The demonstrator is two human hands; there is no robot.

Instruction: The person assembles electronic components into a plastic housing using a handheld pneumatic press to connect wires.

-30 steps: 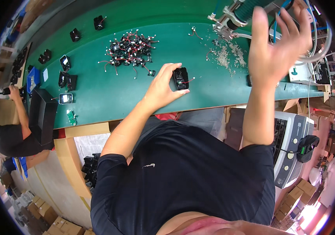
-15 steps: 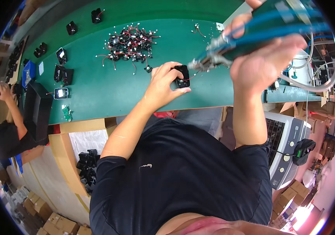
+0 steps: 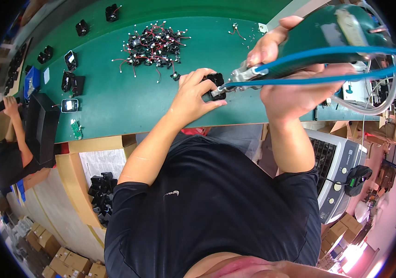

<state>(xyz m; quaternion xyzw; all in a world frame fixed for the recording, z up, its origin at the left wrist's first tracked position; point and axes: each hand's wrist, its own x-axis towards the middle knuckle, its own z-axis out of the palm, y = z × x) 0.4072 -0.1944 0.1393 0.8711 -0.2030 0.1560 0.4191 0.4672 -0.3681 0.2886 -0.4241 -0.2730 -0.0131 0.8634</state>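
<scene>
My left hand holds a small black square housing on the green bench, its fingers over the housing's left edge and thumb along the near side. In my right hand is a green-bodied gun-shaped tool with a metal front end and blue hoses. The tool's narrow tip is at the housing's open inside, close to my left fingertips; whether it touches cannot be made out. Left of the housing, a small black part with a white connector lies beside my left hand.
A heap of black parts with red wires lies on the green bench. Several black housings stand at the left, near a green circuit board. A cardboard box holds black parts. A co-worker is at far left.
My right hand has brought the tool left and down, so its tip has come to the housing. The left hand keeps its hold with hardly any movement.
</scene>
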